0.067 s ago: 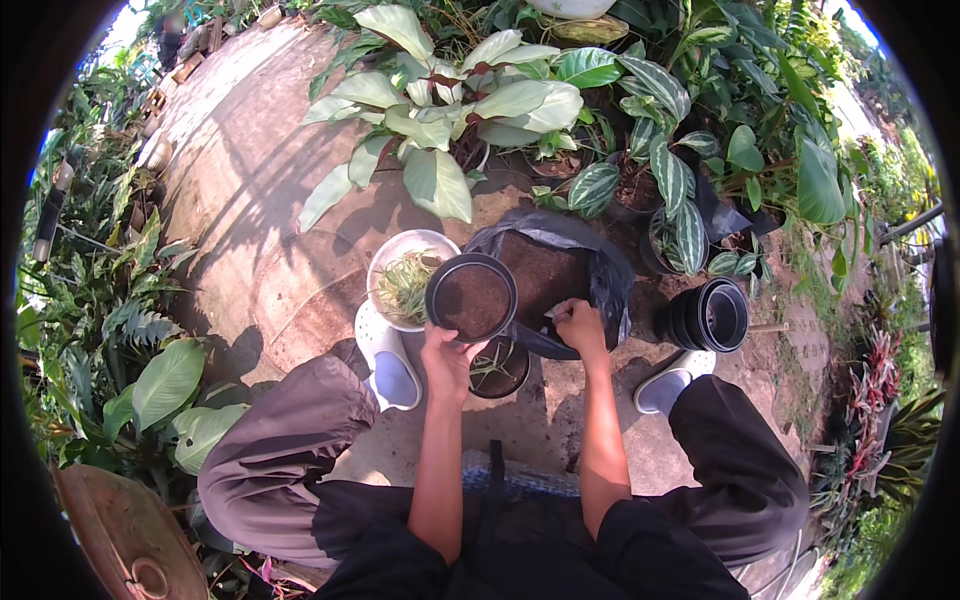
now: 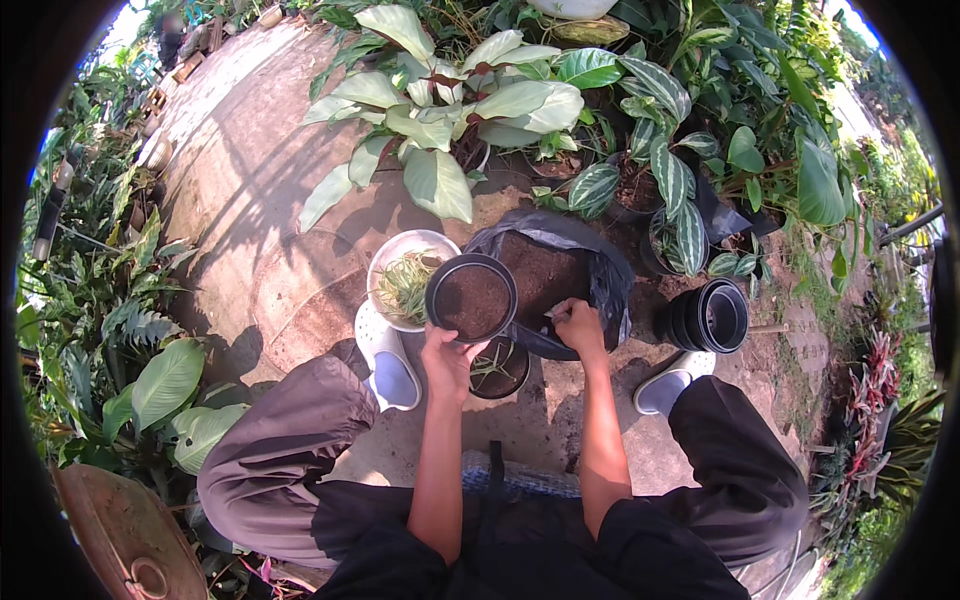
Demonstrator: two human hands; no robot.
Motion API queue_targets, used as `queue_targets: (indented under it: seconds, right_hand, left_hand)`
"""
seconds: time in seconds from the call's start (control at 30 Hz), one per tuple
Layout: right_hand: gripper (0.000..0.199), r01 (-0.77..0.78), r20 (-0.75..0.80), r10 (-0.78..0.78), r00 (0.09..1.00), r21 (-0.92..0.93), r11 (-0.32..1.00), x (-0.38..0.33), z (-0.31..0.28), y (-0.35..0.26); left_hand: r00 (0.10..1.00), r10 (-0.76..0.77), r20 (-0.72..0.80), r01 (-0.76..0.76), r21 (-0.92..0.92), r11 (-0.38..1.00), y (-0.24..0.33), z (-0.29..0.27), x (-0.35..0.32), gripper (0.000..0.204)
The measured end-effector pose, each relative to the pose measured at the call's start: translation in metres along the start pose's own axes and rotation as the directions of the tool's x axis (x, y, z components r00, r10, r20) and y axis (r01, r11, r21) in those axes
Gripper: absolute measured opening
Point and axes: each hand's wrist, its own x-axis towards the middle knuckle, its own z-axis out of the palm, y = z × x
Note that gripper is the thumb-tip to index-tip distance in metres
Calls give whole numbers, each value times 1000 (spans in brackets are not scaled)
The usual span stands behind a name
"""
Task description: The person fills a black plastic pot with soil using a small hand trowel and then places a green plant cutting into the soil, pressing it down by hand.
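My left hand (image 2: 448, 362) is closed on the near side of a round black plant pot (image 2: 471, 258) with brown soil in it. Just right of that pot lies a black plastic bag (image 2: 612, 280), its mouth spread around dark potting soil (image 2: 545, 272). At the bag's near edge my right hand (image 2: 580, 328) is closed, fingers pinched around a small pale thing that I cannot make out. Partly under the held pot stands a second black pot (image 2: 524, 366) with thin green leaves. A white bowl (image 2: 398, 239) of narrow green-and-white cuttings (image 2: 406, 290) sits to the left.
Stacked black pots (image 2: 722, 315) stand at the right, by my right shoe (image 2: 675, 385). Leafy potted plants (image 2: 440, 120) crowd the far side, some with striped leaves (image 2: 673, 175). More foliage lines the left. Concrete ground (image 2: 260, 190) stretches to the far left.
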Motion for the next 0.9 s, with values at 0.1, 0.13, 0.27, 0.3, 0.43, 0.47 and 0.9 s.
queue_targets:
  seconds: [0.1,0.13,0.27,0.3,0.43,0.47,0.9]
  right_hand:
    - [19,16,12,-16,1000,48,999,4,1,6]
    - [20,20,35,-21,999,56,998,4,-3,4]
    - [19,102,31,-102,994,-5,995,2,-9,-7]
    - [19,61,68,-63,996,19,998,2,-8,-11]
    - [21,13,25,-15,1000,62,998,-3,27,-26]
    - [22,34,-28,-32,999,63,997,-5,37,-25]
    - [23,40,121,-73,990,258,965,7,-35,-9]
  left_hand:
    - [1000,-25,4,25,-18,1000,-1,-1,1,39]
    - [1000,-21,6,21,-22,1000,-1,-3,1,39]
    - [1000,-4,15,4,-21,1000,-1,-5,1,39]
    - [1000,2,16,-2,-16,1000,0,-5,1,39]
    - [1000,-17,3,17,-11,1000,-2,1,1,43]
    - [1000,-11,-3,11,-7,1000,-3,1,1,46]
    - [997,32,-66,-27,66,997,2,5,-4,28]
